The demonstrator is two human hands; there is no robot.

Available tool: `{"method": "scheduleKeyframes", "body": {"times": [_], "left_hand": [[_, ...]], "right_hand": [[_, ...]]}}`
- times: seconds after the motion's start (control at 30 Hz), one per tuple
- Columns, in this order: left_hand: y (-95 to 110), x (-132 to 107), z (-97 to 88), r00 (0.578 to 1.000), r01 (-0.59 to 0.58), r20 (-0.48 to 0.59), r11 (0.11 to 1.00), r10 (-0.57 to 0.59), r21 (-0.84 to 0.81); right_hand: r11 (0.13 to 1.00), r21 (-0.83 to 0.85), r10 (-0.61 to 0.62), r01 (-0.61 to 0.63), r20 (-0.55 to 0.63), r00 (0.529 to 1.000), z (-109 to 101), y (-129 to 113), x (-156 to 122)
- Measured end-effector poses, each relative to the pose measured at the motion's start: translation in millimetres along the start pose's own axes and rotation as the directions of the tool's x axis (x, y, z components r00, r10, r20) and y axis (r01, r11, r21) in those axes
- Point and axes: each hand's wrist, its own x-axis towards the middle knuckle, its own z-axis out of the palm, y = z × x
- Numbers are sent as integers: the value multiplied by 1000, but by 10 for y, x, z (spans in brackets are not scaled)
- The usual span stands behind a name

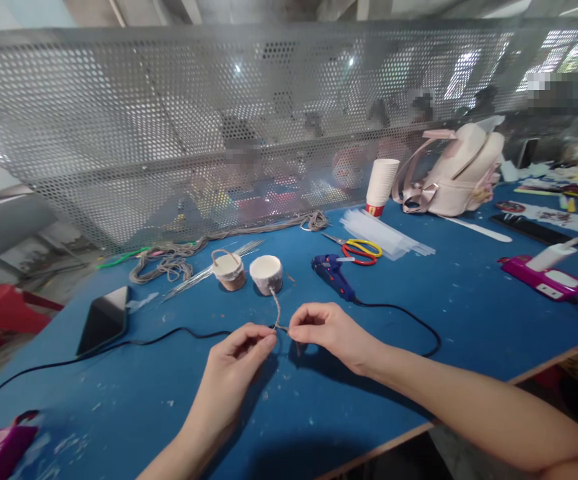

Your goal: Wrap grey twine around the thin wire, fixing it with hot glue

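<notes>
Table (119,400) underneath; above it, left hand (241,360) and right hand (336,333) each have fingers (267,342) clamped on cord (278,308) leading from the pale cup (263,284) just beyond. Twisting or knotting seems in hand; the next move likely calls for even tension.

A head-worn camera faces forward and down across a blue table (153,407), the wearer's left hand (233,363) and right hand (339,333) close below it. Its wide view reaches a perforated screen (179,133) beyond.
</notes>
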Motion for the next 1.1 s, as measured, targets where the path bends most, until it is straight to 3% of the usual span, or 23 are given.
{"method": "scheduleKeyframes", "body": {"times": [0.47,0.7,0.8,0.87,0.93,1.0,1.1], "left_hand": [[-15,-19,51,999,30,31,993,-27,-114],[-53,-20,34,1000,5,28,982,0,-191],[-44,-25,33,998,7,70,968,11,-252],[-44,-25,33,996,34,94,957,-7,-289],[-48,-21,33,994,60,110,950,-27,-306],[-53,-15,33,992,71,120,951,-36,-300],[-47,-6,37,992,75,118,954,-43,-291]], "right_hand": [[997,-37,-75,75,-1,997,63,0,-54],[906,-312,-309,286,-25,951,156,-37,-189],[745,-438,-526,503,78,847,194,28,-218],[556,-530,-650,640,203,732,212,89,-220],[360,-618,-694,699,324,643,224,142,-215],[199,-687,-690,699,408,598,235,176,-207],[38,-734,-666,678,487,565,250,185,-200]]}}
